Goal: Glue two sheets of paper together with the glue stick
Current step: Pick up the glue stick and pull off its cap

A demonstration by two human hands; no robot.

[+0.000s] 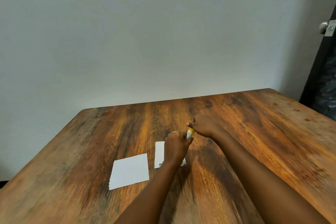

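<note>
Two hands hold one glue stick above the desk.

The fingers (189, 124) of the right hand (204, 125) are curled tight around the yellow end of the glue stick (190, 132), and the left hand (177, 144) is closed around its white end. Each hand grips one end, so it looks like the cap is being pulled or twisted off, though the cap itself is hidden. Right under the left hand lies one sheet of paper (159, 152), partly covered by the wrist. The other sheet of paper (129, 170) lies flat a little way off, on the left side of that hand. Both sheets sit close, likely so the glue can reach them fast. No glue shows on them yet. The brown wooden desk (254, 132) is bare all around.
</note>
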